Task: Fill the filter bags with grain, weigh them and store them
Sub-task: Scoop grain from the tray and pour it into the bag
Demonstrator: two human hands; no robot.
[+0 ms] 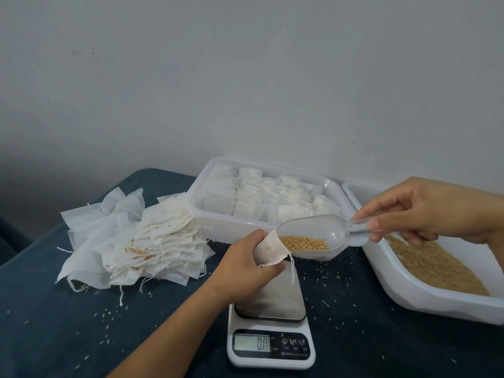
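While your left hand (246, 261) pinches the filter bag (271, 249) open, your right hand (425, 211) grips the scoop (313, 236), its tip pointing left at the bag's mouth.

Left hand (246, 261) extended forward from lower frame, fingers curled in a pinch; right hand (425, 211) reaching in from right, fingers curled, thumb pressed.

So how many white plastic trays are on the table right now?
2. One tray, holding filled filter bags, sits at the back centre by the wall. The other tray, holding loose grain, is at the right, partly cut off by the frame edge. No others show.
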